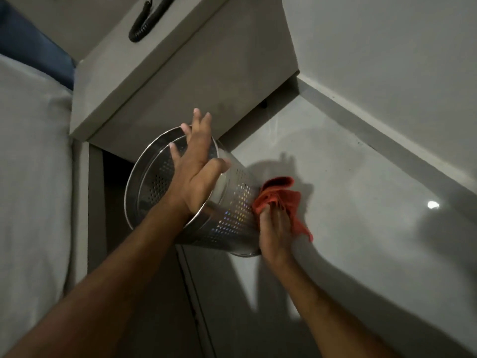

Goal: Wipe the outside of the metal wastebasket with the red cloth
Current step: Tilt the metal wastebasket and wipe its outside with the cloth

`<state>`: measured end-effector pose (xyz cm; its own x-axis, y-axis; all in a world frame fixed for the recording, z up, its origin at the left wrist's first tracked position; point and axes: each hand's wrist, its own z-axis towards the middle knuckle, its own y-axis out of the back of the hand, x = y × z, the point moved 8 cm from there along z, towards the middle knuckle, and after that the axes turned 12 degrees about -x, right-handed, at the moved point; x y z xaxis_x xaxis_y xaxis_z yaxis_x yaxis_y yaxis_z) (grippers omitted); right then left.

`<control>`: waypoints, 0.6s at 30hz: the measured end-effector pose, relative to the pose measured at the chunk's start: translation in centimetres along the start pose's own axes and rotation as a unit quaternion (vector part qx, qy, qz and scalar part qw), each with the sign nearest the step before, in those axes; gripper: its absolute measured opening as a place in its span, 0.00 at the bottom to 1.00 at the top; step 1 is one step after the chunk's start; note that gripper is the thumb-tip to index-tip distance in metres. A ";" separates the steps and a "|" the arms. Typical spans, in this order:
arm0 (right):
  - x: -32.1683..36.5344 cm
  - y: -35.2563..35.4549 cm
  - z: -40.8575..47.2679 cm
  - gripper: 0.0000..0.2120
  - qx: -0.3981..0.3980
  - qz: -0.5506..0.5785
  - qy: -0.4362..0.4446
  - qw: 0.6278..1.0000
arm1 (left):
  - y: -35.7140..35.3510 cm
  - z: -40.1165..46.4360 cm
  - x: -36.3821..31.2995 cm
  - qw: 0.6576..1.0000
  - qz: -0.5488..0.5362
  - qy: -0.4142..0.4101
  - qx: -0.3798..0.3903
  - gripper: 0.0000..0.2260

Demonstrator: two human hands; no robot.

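A perforated metal wastebasket (232, 213) is tilted, its open mouth turned toward me and to the left, its base low at the right. My left hand (197, 166) lies flat across the rim with fingers spread, the thumb pressing the outer wall. My right hand (275, 228) clutches the bunched red cloth (281, 196) and holds it against the basket's right side near the base. The basket's far side and bottom are hidden.
A grey bedside cabinet (180, 73) stands just behind the basket, with a black coiled phone cord (144, 24) on top. A white-covered bed (31, 164) fills the left. Glossy grey floor (361, 202) and a baseboard (387, 140) lie to the right.
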<state>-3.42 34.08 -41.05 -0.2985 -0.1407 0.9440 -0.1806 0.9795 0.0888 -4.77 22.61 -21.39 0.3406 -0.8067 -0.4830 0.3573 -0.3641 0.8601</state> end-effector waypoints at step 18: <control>3.4 -0.8 -0.6 0.14 -0.016 0.144 0.003 0.989 | -0.8 6.5 1.0 0.997 0.010 0.033 -0.065 0.39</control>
<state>-3.73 32.94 -37.73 -0.3275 0.1464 0.9334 -0.0585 0.9829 -0.1747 -10.35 19.07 -21.55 0.4040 -0.7789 -0.4797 0.4585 -0.2813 0.8430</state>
